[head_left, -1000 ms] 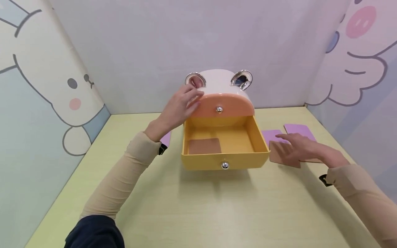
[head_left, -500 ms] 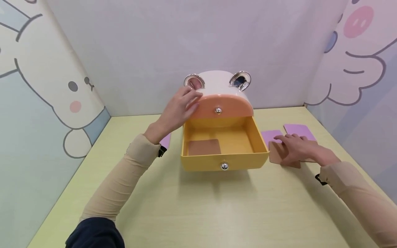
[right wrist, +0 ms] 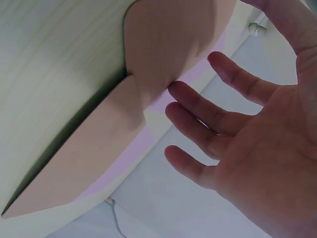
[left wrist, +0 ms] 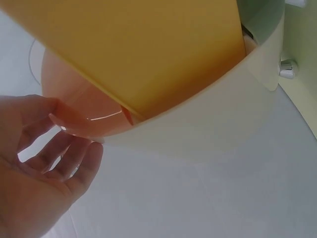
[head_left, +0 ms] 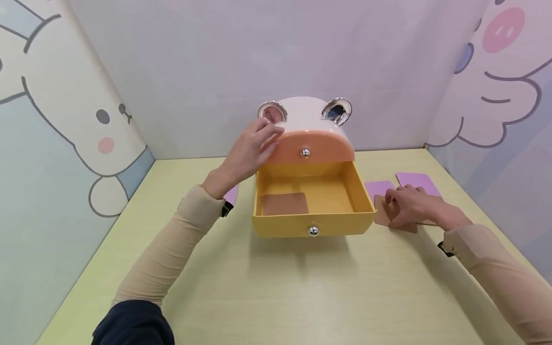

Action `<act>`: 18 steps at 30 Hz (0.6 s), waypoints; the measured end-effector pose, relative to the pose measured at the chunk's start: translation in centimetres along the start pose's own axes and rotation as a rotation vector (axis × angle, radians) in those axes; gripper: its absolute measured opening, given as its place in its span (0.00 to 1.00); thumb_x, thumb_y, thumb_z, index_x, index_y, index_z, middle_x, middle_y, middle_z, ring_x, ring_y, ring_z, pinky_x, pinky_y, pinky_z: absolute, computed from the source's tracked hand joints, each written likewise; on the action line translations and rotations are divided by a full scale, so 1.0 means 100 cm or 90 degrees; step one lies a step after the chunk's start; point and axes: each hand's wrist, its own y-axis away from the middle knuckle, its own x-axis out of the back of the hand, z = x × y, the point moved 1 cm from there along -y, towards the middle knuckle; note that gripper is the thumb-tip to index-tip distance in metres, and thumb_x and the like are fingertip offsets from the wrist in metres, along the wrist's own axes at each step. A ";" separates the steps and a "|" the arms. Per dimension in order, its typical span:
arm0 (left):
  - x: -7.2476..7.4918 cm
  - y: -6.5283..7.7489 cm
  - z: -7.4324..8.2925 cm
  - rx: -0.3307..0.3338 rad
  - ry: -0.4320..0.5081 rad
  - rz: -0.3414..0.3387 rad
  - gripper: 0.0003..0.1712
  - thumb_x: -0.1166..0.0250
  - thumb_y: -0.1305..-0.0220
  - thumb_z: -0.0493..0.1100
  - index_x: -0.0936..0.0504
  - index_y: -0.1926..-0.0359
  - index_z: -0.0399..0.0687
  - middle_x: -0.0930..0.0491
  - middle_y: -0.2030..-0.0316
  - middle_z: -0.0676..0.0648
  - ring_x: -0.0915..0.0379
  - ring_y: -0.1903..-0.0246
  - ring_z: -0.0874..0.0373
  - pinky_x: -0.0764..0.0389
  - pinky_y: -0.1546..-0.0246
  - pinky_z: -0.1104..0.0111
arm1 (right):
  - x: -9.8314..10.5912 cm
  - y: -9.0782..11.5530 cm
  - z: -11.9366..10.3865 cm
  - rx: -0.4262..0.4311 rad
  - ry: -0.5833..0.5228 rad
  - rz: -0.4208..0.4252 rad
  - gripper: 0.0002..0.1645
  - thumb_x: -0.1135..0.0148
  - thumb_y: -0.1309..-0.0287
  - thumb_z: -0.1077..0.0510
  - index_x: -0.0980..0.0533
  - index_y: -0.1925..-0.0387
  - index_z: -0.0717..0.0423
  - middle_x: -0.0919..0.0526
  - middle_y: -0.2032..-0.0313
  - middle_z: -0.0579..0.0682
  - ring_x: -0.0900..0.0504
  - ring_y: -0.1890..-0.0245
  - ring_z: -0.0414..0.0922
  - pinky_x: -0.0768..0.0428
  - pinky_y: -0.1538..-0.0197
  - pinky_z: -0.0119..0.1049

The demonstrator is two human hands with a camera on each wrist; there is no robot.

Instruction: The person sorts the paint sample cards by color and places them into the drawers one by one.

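In the head view, a glossy white rounded plastic cabinet (head_left: 302, 109) with silver ring-shaped ears stands at centre. Its orange drawer front (head_left: 328, 146) is shut; beneath it, the yellow box-shaped drawer (head_left: 276, 225) stands pulled out, a flat brown card (head_left: 284, 204) lying at its left. The left hand (head_left: 246, 149) grips the cabinet's edge at left of the orange front. At right of the frame, the right hand (head_left: 415, 205) arches over a brown round-cornered card (head_left: 381, 214), near two purple cards (head_left: 424, 181). Compared with a second ago, the right hand's outstretched index finger has bent inward; the left hand and drawer look unchanged.

In the left wrist view, at lower left, the left hand's thumb and fingers curl round the rim; the yellow drawer's underside fills the top.

In the right wrist view, the right hand's fingers are spread and loosely bent beside the round-cornered card, in the upper middle; the thumb tip is cut off, and contact with the card cannot be told.
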 end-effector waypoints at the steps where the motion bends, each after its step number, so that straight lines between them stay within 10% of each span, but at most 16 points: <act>1: 0.000 0.000 0.000 0.002 0.000 -0.001 0.13 0.38 0.35 0.37 0.20 0.50 0.42 0.27 0.59 0.41 0.34 0.57 0.49 0.29 0.55 0.62 | 0.000 0.000 0.000 -0.005 -0.005 0.003 0.29 0.25 0.65 0.44 0.26 0.60 0.49 0.25 0.68 0.45 0.30 0.60 0.49 0.36 0.58 0.48; 9: -0.001 0.000 0.002 0.011 -0.007 -0.016 0.14 0.38 0.34 0.39 0.20 0.49 0.42 0.27 0.59 0.42 0.34 0.57 0.49 0.28 0.56 0.62 | 0.006 0.002 0.008 0.019 -0.044 0.024 0.30 0.25 0.61 0.46 0.24 0.57 0.56 0.20 0.60 0.54 0.28 0.60 0.51 0.30 0.62 0.43; 18: 0.001 0.001 0.001 0.008 -0.001 -0.006 0.14 0.38 0.35 0.38 0.20 0.49 0.42 0.27 0.59 0.41 0.34 0.58 0.49 0.29 0.56 0.62 | 0.012 0.013 0.040 -0.072 0.012 -0.021 0.33 0.41 0.42 0.45 0.32 0.39 0.58 0.27 0.47 0.69 0.31 0.50 0.69 0.32 0.60 0.62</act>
